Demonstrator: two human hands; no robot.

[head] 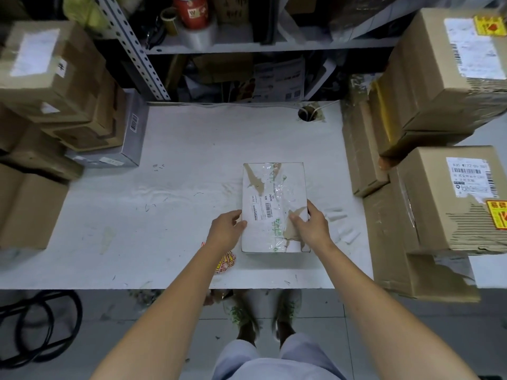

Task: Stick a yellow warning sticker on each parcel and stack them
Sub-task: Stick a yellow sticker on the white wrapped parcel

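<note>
A flat white parcel [273, 198] with torn tape and a small barcode label lies on the white table [175, 171], near the front edge. My left hand [226, 229] grips its near left side. My right hand [311, 224] rests on its near right corner, fingers curled over the top. A roll of yellow and red warning stickers [226, 263] lies on the table beside my left wrist, partly hidden by my forearm. To the right stand stacked cardboard parcels; the top one [450, 64] and a lower one [461, 204] each carry a yellow sticker.
Brown cardboard boxes [55, 78] and a grey box [131, 133] are piled at the table's left. A metal shelf [247, 48] with tape rolls stands behind. A cable hole [308, 113] sits at the table's back. Black hoops [41, 325] lie on the floor to the left.
</note>
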